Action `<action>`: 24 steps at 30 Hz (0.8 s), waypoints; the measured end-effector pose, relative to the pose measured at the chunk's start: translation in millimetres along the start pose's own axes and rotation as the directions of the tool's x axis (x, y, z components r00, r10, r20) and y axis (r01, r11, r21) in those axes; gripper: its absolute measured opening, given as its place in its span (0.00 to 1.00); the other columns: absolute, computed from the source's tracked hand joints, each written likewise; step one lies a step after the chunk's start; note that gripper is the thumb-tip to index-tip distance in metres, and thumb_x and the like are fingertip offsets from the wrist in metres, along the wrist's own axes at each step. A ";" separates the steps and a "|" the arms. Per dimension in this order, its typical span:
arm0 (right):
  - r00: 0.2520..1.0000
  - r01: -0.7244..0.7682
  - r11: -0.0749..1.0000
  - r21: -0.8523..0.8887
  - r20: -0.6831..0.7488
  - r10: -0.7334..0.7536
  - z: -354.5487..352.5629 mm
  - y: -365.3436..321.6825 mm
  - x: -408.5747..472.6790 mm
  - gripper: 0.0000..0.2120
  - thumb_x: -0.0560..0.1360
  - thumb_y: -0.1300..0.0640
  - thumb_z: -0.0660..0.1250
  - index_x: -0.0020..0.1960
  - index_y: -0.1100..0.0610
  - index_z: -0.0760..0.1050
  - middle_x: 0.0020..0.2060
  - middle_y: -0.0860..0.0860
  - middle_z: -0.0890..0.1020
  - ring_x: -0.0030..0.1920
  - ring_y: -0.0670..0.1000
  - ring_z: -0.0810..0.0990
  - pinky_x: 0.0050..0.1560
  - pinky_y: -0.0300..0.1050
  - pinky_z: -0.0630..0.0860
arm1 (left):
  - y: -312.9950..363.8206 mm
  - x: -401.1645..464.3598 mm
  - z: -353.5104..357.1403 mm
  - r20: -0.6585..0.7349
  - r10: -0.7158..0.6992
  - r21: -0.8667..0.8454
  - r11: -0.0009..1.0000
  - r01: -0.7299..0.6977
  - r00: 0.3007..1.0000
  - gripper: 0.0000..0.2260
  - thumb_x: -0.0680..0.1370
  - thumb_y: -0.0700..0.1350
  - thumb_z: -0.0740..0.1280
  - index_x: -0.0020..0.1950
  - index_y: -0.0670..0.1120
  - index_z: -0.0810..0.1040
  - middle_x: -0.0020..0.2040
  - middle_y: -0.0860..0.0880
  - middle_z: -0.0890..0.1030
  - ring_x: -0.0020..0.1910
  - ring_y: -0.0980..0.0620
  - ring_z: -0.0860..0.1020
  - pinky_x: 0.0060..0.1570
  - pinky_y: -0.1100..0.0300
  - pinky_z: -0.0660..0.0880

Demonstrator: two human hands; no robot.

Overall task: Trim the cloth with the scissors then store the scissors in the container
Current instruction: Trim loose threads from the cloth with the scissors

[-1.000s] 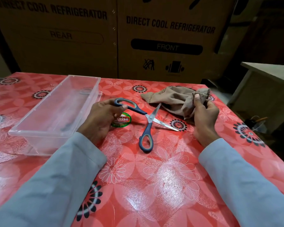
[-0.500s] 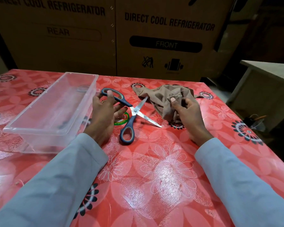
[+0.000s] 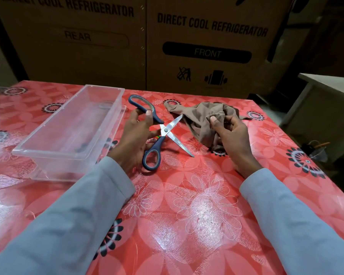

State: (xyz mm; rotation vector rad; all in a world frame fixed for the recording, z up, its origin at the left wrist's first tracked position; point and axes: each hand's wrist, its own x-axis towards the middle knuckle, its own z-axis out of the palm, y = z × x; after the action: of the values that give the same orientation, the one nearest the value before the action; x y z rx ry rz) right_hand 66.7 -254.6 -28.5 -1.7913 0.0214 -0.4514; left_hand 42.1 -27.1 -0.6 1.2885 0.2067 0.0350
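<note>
1. As I view the scene through the head camera, the left hand is closed around the scissors, thumb laid over the upper blue handle near the pivot and the other fingers wrapped beneath; no finger is through either loop.
2. The scissors are spread wide into an X. One blade points up and right toward the cloth, its tip at or just short of the fabric edge; I cannot tell whether it touches. The other blade slants down and right, its tip at the tablecloth.
3. The lower handle loop lies near the left wrist, against the table surface.
4. The right hand is closed on a bunched fold of the cloth, thumb pressed on top, fingers curled behind, and lifts that part slightly. The rest of the tan cloth lies crumpled on the table beyond the hand.
5. The clear plastic container stands on the table just left of the left hand, open at the top, with the scissors outside it.
6. A round sticker shows partly beneath the scissors.
7. Cardboard refrigerator boxes stand behind the table.
</note>
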 end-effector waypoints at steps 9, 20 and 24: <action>0.979 0.108 0.994 -0.017 -0.172 -0.109 -4.5 -13.6 -3.3 0.11 0.76 0.46 0.72 0.52 0.52 0.80 0.41 0.48 0.84 0.40 0.48 0.83 0.39 0.42 0.78 | 6.5 2.4 -3.4 0.048 0.006 0.356 0.934 -0.023 0.999 0.12 0.84 0.54 0.49 0.65 0.51 0.60 0.49 0.39 0.78 0.25 0.51 0.77 0.24 0.59 0.76; 0.831 0.455 0.825 -0.335 -0.171 -0.529 -3.5 -43.8 -18.9 0.18 0.80 0.46 0.65 0.64 0.56 0.79 0.52 0.52 0.85 0.51 0.52 0.84 0.52 0.51 0.80 | 18.3 -11.4 -1.1 0.279 0.243 0.476 0.805 -0.354 0.929 0.11 0.84 0.53 0.49 0.60 0.48 0.60 0.45 0.45 0.77 0.26 0.46 0.76 0.23 0.57 0.76; 0.832 0.535 0.741 -0.405 0.103 -0.545 17.4 -47.1 -31.4 0.16 0.79 0.43 0.66 0.60 0.52 0.78 0.52 0.50 0.84 0.51 0.53 0.82 0.49 0.54 0.79 | 17.5 -13.3 1.1 0.288 0.252 0.449 0.817 -0.363 0.924 0.09 0.85 0.52 0.50 0.59 0.48 0.60 0.42 0.47 0.76 0.23 0.50 0.76 0.21 0.59 0.73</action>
State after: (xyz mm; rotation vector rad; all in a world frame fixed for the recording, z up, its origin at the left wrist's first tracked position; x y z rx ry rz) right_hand 32.7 -217.7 3.1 -2.2142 -0.4341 -0.9449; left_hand 30.8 -25.1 18.2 1.8215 -0.2040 0.1265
